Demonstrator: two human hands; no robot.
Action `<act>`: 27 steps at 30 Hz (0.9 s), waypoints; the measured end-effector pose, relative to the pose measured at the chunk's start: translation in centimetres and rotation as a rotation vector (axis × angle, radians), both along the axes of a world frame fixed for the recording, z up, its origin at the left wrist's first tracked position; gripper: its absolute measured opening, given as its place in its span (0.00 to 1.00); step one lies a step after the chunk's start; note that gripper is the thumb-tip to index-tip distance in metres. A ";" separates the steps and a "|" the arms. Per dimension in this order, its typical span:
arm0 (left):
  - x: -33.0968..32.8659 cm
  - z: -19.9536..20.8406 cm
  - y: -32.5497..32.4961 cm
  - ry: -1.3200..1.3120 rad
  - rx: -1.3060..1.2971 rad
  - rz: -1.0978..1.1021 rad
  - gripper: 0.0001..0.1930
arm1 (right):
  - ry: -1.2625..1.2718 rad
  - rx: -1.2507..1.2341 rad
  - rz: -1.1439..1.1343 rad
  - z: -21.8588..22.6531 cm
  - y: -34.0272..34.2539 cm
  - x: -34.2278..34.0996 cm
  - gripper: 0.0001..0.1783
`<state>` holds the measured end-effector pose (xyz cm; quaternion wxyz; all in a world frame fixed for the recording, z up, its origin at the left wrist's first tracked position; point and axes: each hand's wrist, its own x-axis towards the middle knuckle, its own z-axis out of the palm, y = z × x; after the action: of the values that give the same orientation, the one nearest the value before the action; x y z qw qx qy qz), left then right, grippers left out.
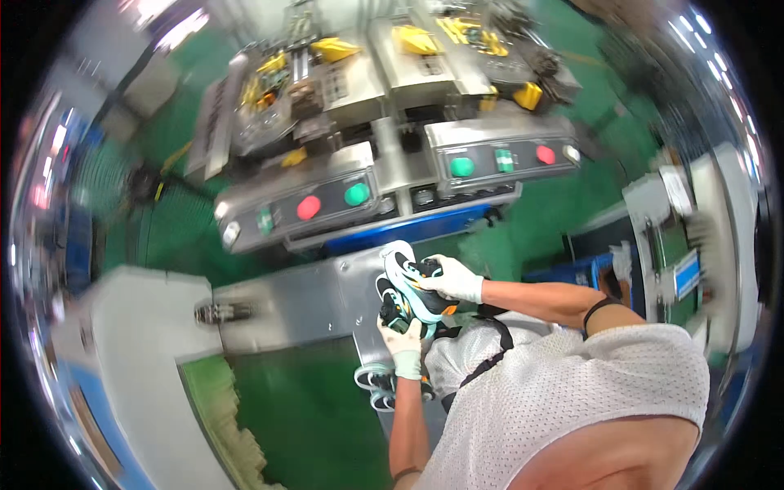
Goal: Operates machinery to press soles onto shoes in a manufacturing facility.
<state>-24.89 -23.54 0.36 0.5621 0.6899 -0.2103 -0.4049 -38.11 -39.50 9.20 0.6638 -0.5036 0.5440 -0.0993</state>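
Two sneakers in white, black and mint with orange accents are close together in front of my body, one partly overlapping the other. My right hand (456,280), in a white glove, grips the right sneaker (403,276) around its dark collar. The left sneaker (392,304) is held by its dark opening in my left hand (401,338), also white-gloved. Both sneakers are over a grey metal table (318,298). Below my left wrist lie more similar sneakers (376,379), partly hidden by my forearm.
Beyond the table stands a machine with two control panels (502,166) bearing green and red buttons. A metal fitting (224,313) sits on the table's left part. A light grey machine housing (147,343) is at left, a blue crate (572,273) at right, and a fan (122,184) far left.
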 end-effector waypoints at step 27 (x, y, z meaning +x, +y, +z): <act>-70.5 17.7 -23.2 -0.470 -0.892 -1.656 0.41 | 1.240 -0.245 -1.730 13.6 18.9 -65.5 0.37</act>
<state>-95.39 -46.76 18.02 0.2528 0.1099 -0.8707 -0.4074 -103.59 -20.61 22.82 -0.0794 0.0273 0.9448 -0.3168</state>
